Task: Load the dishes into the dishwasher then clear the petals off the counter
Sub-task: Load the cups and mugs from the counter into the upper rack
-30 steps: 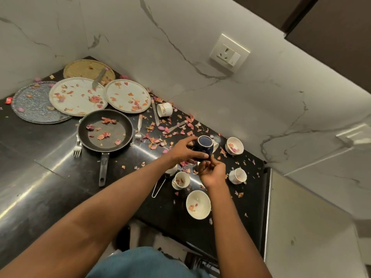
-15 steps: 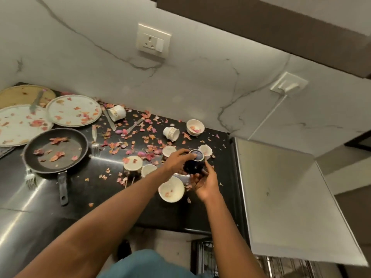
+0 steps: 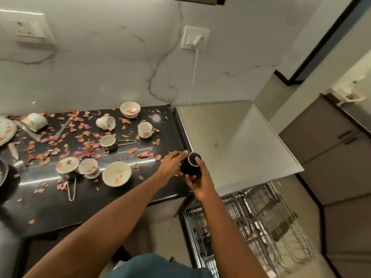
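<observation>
A dark blue cup is held by both hands above the right end of the black counter. My left hand grips its left side and my right hand cups it from below and the right. Pink and orange petals lie scattered over the counter among several white cups and bowls, such as a bowl near the front and a cup further back. The dishwasher's wire rack stands pulled out below right, under a grey top.
Two wire-handled strainers lie among the cups. A plate edge and knives sit at the left. A cord runs down the marble wall from a plug. Brown cabinets stand at the right.
Both hands carried the blue cup rightward to the counter's right end. My view swung right, so the pan and plates left the frame and the dishwasher rack came into view.
</observation>
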Demonstrator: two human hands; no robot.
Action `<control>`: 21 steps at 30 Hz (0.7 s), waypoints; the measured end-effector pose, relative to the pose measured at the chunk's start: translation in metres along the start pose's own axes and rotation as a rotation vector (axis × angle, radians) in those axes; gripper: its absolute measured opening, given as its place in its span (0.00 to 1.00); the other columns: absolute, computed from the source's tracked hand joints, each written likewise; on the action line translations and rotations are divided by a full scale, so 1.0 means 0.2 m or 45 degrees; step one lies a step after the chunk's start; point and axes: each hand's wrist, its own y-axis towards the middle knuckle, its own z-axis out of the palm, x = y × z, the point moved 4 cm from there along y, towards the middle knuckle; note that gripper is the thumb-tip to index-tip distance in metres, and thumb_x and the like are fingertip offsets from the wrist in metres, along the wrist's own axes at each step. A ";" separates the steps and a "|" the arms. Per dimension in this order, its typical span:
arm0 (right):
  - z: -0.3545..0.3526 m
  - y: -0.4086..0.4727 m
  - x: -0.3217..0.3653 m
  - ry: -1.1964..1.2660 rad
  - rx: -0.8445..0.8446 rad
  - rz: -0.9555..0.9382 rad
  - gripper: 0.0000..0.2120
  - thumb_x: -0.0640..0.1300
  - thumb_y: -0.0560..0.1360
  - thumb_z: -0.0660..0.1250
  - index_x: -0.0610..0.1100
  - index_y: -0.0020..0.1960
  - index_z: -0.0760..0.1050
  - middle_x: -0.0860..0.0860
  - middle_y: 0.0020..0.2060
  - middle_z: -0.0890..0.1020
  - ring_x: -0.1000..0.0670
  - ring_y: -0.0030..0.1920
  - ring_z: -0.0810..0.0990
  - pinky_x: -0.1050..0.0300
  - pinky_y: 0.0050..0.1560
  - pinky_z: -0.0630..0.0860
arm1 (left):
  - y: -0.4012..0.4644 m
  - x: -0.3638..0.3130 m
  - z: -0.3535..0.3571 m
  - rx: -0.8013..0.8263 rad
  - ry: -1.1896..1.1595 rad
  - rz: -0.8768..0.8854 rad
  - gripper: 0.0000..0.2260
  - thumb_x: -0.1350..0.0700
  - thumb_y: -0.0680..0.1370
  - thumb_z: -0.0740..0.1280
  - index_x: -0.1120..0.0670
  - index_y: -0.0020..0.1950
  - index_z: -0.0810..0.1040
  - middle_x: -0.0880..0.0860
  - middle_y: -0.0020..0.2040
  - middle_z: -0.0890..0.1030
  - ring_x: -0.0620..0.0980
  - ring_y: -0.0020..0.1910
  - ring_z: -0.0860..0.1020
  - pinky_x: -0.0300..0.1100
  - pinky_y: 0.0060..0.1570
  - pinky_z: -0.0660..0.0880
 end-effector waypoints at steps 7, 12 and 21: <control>-0.61 -0.18 0.04 0.243 -0.240 -0.054 0.28 0.56 0.71 0.78 0.40 0.65 0.81 0.42 0.53 0.84 0.45 0.48 0.81 0.55 0.48 0.83 | -0.06 0.24 0.55 0.136 0.122 -0.161 0.20 0.41 0.79 0.69 0.59 0.52 0.81 0.59 0.36 0.82 0.55 0.33 0.82 0.49 0.39 0.82; -0.89 -0.32 0.05 0.374 -0.272 -0.060 0.20 0.53 0.82 0.65 0.38 0.62 0.79 0.44 0.42 0.85 0.51 0.32 0.83 0.60 0.31 0.80 | -0.14 0.36 0.86 0.269 0.257 -0.213 0.17 0.40 0.80 0.67 0.55 0.50 0.81 0.57 0.37 0.84 0.56 0.36 0.85 0.51 0.42 0.84; -1.22 -0.31 -0.11 0.437 -0.550 -0.035 0.30 0.58 0.72 0.77 0.47 0.69 0.77 0.45 0.61 0.81 0.48 0.53 0.79 0.55 0.43 0.78 | -0.06 0.56 1.08 0.539 0.585 -0.321 0.17 0.46 0.81 0.67 0.61 0.50 0.81 0.59 0.40 0.84 0.56 0.40 0.84 0.50 0.44 0.83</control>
